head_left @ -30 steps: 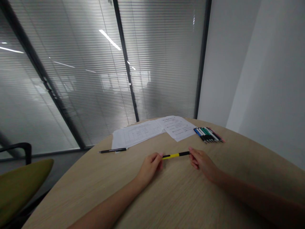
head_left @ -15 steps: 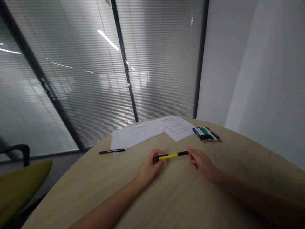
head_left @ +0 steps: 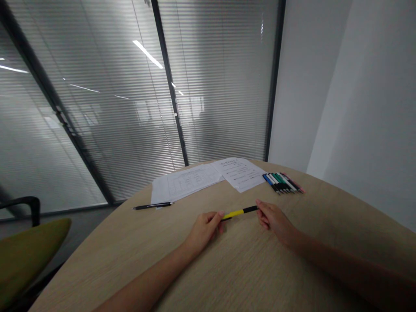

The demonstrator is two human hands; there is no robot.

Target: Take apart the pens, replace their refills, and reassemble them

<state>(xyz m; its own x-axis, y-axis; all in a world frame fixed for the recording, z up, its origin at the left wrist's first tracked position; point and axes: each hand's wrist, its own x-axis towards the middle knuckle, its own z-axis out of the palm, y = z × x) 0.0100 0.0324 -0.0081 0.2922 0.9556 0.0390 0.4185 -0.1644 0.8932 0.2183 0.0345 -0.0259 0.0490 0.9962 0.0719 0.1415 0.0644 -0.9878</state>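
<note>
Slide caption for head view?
Left hand and right hand hold a yellow pen at a table, papers and pens beyond.

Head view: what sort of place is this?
Probably an office or small meeting room: slatted blinds between dark frames, a curved-edge table with printed papers on it, and a chair with a black armrest beside it.

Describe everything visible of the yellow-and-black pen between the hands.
The pen is slim and straight, with a yellow barrel that looks like plastic and a black section toward the right hand. A thin black strip, perhaps its clip, juts out beside the left hand. It lies crosswise, its right end slightly higher in the picture. Fingers of both hands grip it, hiding both ends. Whether it touches the table cannot be told.
</note>
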